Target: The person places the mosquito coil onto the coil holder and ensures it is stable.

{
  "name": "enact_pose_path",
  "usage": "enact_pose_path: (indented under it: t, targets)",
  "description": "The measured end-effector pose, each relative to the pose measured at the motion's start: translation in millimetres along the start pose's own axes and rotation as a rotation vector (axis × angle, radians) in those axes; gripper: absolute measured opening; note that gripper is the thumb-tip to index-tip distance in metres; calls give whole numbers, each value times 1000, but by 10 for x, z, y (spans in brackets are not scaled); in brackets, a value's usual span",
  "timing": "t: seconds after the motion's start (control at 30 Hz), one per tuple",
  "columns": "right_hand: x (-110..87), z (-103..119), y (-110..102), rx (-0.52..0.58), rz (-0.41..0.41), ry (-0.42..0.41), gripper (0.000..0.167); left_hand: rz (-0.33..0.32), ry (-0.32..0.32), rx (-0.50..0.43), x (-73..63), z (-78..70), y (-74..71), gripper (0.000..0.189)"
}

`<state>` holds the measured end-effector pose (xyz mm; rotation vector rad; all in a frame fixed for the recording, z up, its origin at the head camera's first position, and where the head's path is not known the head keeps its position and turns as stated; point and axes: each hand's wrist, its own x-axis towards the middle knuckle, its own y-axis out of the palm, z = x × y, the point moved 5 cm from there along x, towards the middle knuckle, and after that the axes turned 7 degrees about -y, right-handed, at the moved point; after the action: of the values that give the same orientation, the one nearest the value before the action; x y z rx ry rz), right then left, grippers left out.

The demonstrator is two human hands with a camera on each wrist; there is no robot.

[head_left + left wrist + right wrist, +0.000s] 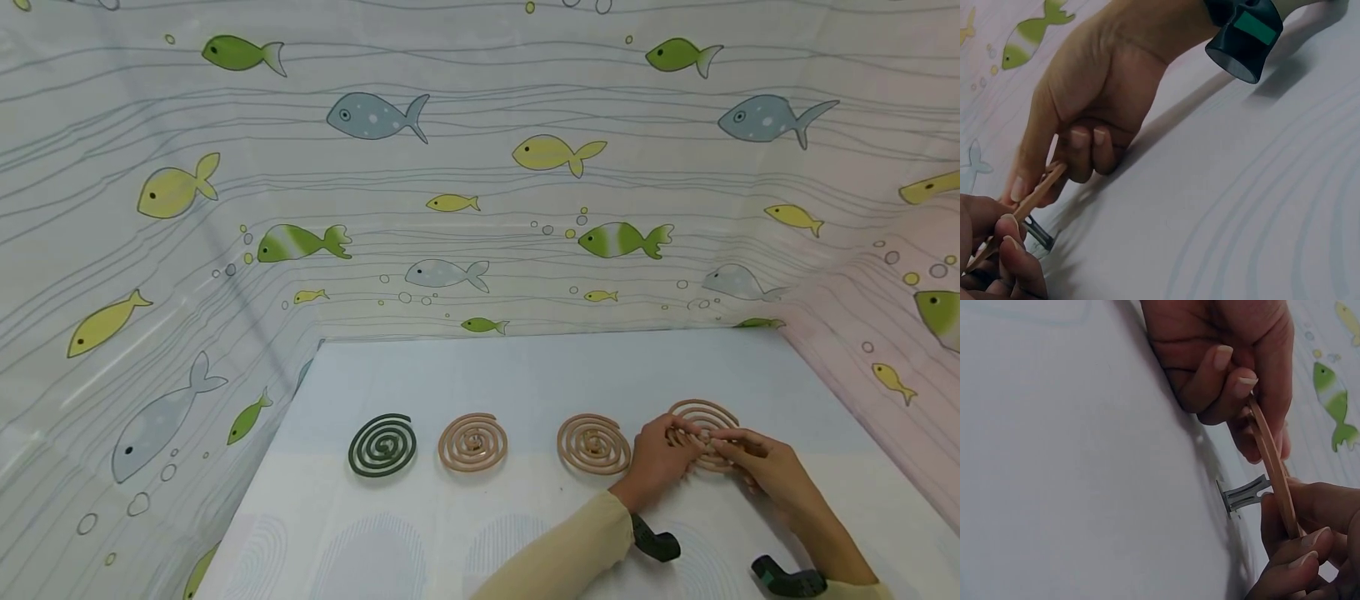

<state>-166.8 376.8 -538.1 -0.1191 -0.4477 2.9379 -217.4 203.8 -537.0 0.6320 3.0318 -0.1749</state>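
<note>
At the right of the table, a tan mosquito coil (705,406) is held between both hands. My left hand (656,458) pinches its left side, while my right hand (776,471) pinches the right side, fingertips close to the centre. From the right wrist view, the coil (1279,478) is seen edge-on, tilted above the white surface. A small grey metal stand (1244,495) sits between the coil and the table, its top end right at the fingers. The coil's middle is partly hidden by the fingers.
Left of the hands lies a second tan coil (592,444), close to my left hand. Farther left are another tan coil (472,443) and a dark green coil (382,446). Fish-printed sheeting (480,233) walls in the white table (525,383) at the back and sides.
</note>
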Motion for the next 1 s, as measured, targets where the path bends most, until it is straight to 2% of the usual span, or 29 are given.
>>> enact_pose_path:
  t: [0.17, 0.37, 0.7, 1.0]
  targets:
    - [14, -12, -2, -7, -5, -15, 35, -3, -10, 7, 0, 7, 2, 16]
    - [18, 10, -17, -27, -29, -31, 41, 24, 2, -16, 12, -11, 19, 13]
    - [23, -33, -14, -57, -4, 21, 28, 13, -66, 25, 39, 34, 26, 15]
    - [23, -25, -6, -54, 6, 9, 26, 8, -48, 85, 56, 47, 34, 16]
